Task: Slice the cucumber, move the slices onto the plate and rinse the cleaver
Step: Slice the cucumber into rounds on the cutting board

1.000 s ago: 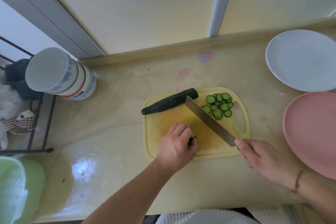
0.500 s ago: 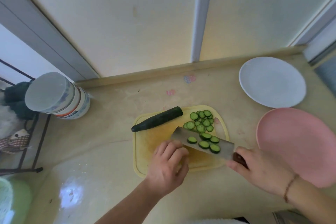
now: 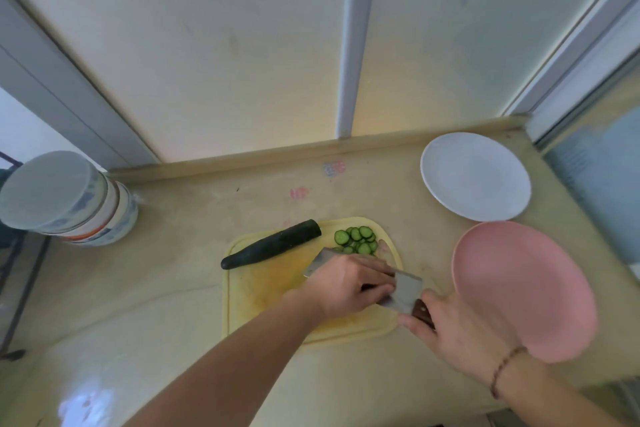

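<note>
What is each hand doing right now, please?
Left hand: fingers lie over the flat cleaver blade; whether they curl round anything cannot be told.
Right hand: grips the cleaver's handle.

Cream wall panels [image 3: 214, 80] behind a glossy beige counter [image 3: 180, 288] — soft daylight

No words or numbers can be read here. Two small pink and blue marks sit on the counter [image 3: 194, 229] near the back wall, one [image 3: 334, 168] higher and one [image 3: 299, 193] lower, but they are too blurry to tell what they say. The stacked bowls [image 3: 69, 199] have blue and orange patterns, not letters.
</note>
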The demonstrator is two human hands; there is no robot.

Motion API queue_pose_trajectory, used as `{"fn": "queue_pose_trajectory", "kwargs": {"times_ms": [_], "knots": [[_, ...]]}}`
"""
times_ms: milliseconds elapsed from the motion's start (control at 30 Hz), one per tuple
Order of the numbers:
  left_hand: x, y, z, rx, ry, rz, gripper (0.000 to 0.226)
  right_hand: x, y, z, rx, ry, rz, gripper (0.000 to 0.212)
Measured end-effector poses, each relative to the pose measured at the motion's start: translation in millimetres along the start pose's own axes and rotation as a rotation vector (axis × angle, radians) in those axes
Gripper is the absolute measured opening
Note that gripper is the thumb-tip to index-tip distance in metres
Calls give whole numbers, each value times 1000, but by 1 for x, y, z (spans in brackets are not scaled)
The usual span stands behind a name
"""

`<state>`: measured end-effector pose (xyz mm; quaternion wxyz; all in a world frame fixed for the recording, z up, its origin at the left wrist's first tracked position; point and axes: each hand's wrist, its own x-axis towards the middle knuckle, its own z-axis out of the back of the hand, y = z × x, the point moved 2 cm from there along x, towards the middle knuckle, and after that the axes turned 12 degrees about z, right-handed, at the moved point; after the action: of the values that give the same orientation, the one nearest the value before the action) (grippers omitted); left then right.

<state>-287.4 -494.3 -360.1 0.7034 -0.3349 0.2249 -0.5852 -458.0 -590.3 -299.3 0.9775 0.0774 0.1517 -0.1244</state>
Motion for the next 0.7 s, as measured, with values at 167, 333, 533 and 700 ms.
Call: {"fn": "queue_pose_trajectory", "kwargs": {"times_ms": [167,333,533,700], "knots": [[4,17,11,-26,71,77,28,-10,-2,3,-23,19,10,56],[11,15,13,82,85,3,34,-12,-6,-1,-45,8,28,66],[20,11,4,50,156,-76,29,-3,-3,0,-109,25,68,70],[24,20,5,103,122,-106,26,-3,0,0,-112,34,73,76]]}}
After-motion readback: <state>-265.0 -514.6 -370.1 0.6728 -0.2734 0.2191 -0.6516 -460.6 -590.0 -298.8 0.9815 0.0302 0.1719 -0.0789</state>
